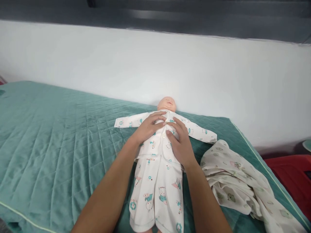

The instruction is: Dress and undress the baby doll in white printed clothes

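A baby doll [167, 103] lies on its back, dressed in a white printed shirt [150, 147] and matching trousers [157, 194]. Both sleeves stretch out sideways; no doll hands show at the cuffs. My left hand [152, 124] rests on the left side of the shirt's chest, fingers extended and slightly apart. On the other side of the front, my right hand [179, 137] touches the cloth with spread, slightly bent fingers. Between the hands, a small button [164, 136] shows on the front. The fingertips of both hands come close together near the front seam.
A green quilted cover [73, 142] lies under the doll. To the right is a crumpled printed cloth [233, 178], close to one cuff. Behind the doll's head rises a white wall [121, 64]. A red object [291, 174] stands past the cover's right edge.
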Tool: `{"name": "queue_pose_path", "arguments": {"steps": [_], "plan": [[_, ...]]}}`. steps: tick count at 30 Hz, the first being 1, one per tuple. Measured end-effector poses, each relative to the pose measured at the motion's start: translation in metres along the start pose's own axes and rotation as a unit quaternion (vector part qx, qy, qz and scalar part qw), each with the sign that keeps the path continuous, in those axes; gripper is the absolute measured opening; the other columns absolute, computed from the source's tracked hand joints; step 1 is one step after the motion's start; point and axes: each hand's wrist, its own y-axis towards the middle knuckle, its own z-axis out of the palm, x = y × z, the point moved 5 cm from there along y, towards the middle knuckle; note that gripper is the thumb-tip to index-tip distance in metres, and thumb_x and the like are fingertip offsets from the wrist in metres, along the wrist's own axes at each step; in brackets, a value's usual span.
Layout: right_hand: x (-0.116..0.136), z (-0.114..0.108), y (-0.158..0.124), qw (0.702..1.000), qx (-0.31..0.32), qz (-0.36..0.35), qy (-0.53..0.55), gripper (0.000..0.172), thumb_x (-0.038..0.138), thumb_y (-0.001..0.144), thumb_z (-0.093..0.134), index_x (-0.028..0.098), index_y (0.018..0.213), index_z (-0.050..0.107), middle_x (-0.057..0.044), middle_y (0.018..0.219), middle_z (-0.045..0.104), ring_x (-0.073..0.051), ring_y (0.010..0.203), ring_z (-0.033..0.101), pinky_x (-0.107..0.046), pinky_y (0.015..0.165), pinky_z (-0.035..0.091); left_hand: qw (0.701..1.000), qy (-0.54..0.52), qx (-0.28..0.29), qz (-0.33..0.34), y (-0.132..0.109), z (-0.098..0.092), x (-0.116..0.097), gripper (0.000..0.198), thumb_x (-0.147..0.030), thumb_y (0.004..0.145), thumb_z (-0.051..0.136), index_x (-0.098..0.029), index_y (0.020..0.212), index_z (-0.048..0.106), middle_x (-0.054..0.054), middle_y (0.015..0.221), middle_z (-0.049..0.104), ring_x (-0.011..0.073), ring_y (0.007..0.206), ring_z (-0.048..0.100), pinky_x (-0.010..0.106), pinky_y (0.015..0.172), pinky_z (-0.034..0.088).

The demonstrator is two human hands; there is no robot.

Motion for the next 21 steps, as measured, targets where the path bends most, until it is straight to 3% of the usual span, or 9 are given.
{"name": "queue_pose_path", "arguments": {"steps": [8,13,17,21], "plan": [[-0.002,-0.001,0.0,0.999,-0.009,0.0,0.039,0.027,0.036,0.091,0.062,0.032,0.118,0.062,-0.003,0.151,0.047,-0.024,0.144,0.038,-0.051,0.121,0.027,0.986,0.154,-0.047,0.046,0.003,0.007,-0.011,0.005,-0.021,0.084,0.061,-0.023,0.089,0.062,0.003,0.135,0.063,0.0218,0.13,0.054,0.042,0.114,0.039],[-0.009,-0.005,0.001,0.992,-0.022,0.015,0.121,0.032,0.033,0.086,0.068,0.029,0.116,0.058,-0.005,0.147,0.051,-0.023,0.141,0.042,-0.048,0.121,0.027,0.961,0.252,-0.073,0.084,-0.003,0.012,-0.022,0.012,-0.016,0.083,0.058,-0.023,0.09,0.064,0.003,0.127,0.067,0.0223,0.119,0.059,0.041,0.106,0.046],[-0.012,-0.008,0.0,0.988,-0.03,0.025,0.151,0.021,0.031,0.086,0.066,0.028,0.107,0.062,-0.005,0.144,0.054,-0.023,0.14,0.044,-0.048,0.121,0.027,0.969,0.223,-0.036,0.106,-0.018,0.014,-0.025,0.019,-0.02,0.091,0.052,-0.024,0.098,0.069,0.003,0.135,0.064,0.0214,0.129,0.054,0.042,0.113,0.041],[-0.009,-0.009,-0.004,0.987,-0.046,0.018,0.151,0.013,0.029,0.086,0.066,0.028,0.098,0.064,-0.003,0.143,0.055,-0.023,0.139,0.045,-0.048,0.12,0.028,0.986,0.154,-0.01,0.066,-0.033,0.008,-0.022,0.023,-0.03,0.097,0.05,-0.025,0.1,0.072,0.003,0.145,0.057,0.0217,0.142,0.043,0.045,0.122,0.031]]}}
